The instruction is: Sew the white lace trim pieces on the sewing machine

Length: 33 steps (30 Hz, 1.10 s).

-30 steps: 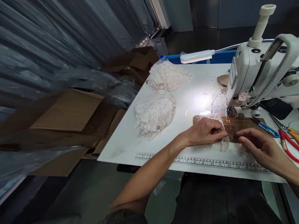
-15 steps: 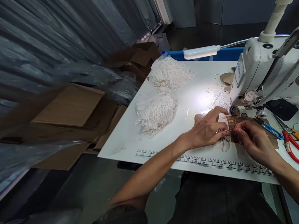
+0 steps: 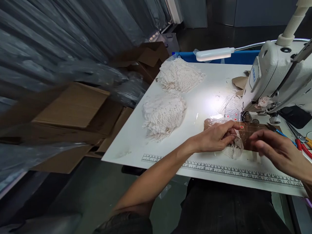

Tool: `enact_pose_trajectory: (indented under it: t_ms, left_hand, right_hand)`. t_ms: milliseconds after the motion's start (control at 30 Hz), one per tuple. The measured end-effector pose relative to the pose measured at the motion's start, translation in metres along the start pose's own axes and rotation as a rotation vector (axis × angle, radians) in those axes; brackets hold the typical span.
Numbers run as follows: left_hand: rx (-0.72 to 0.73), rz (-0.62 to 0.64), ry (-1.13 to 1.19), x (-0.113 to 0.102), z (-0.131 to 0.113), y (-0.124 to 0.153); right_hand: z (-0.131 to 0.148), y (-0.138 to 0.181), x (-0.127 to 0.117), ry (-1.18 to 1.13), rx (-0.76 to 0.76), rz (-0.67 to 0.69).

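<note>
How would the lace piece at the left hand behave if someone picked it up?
The lace piece is probably floppy, since its edge curves softly beside the left hand. It looks light for its size, being thin and full of holes. That open mesh might also snag easily.

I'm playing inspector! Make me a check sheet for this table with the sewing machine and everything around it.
Surface: white table, ruler marks along its near edge.
Job's things: lace under the left hand, partly over a brown board; two lace piles farther left; sewing machine on the right.
Clutter: paper scraps by the machine; blue snips and red handles beyond the right hand.
Grip: left hand pinches the lace; right hand has fingers apart, holding nothing I can make out.
Cables: bendy metal neck on the lamp; otherwise nothing seen.
Surroundings: open cardboard boxes and grey sheeting on the left.
</note>
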<state>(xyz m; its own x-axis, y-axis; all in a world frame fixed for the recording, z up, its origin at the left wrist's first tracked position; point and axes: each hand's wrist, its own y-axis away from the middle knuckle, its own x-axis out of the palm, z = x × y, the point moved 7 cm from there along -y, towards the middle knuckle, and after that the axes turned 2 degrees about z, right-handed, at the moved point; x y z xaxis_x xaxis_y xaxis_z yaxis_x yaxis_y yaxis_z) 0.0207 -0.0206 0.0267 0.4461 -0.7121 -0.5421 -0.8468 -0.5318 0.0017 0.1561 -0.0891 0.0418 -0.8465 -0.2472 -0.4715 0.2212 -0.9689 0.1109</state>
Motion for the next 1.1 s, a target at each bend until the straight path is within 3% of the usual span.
enact_pose_trajectory:
  t_ms: [100, 167, 300, 433, 533, 667, 833, 967, 1100]
  left_hand:
    - [0.000, -0.018, -0.019, 0.000, -0.001, -0.001]
    - [0.011, -0.022, 0.005, 0.001, -0.002, -0.001]
    - [0.013, -0.076, 0.096, -0.001, 0.003, -0.003]
    - [-0.088, -0.145, 0.262, -0.002, 0.014, -0.004]
    - [-0.169, -0.170, 0.406, -0.001, 0.018, -0.004]
    - [-0.214, -0.236, 0.427, -0.004, 0.021, -0.002]
    - [-0.168, -0.161, 0.484, -0.004, 0.018, -0.003]
    - [-0.088, -0.172, 0.414, -0.009, 0.011, -0.002]
    - [0.026, -0.276, 0.096, -0.016, -0.002, 0.000]
  right_hand:
    - [-0.010, -0.016, 0.000, 0.167, -0.017, -0.068]
    - [-0.014, -0.024, 0.009, 0.166, -0.016, -0.033]
    - [-0.026, -0.028, 0.024, -0.080, 0.081, 0.061]
    - [-0.041, -0.029, 0.030, -0.313, 0.188, 0.042]
    - [-0.045, -0.032, 0.030, -0.341, 0.190, -0.014]
    - [-0.044, -0.033, 0.028, -0.330, 0.172, -0.044]
    - [-0.042, -0.030, 0.026, -0.370, 0.180, -0.047]
    - [-0.041, -0.029, 0.025, -0.463, 0.231, -0.034]
    - [-0.042, -0.029, 0.029, -0.588, 0.335, 0.006]
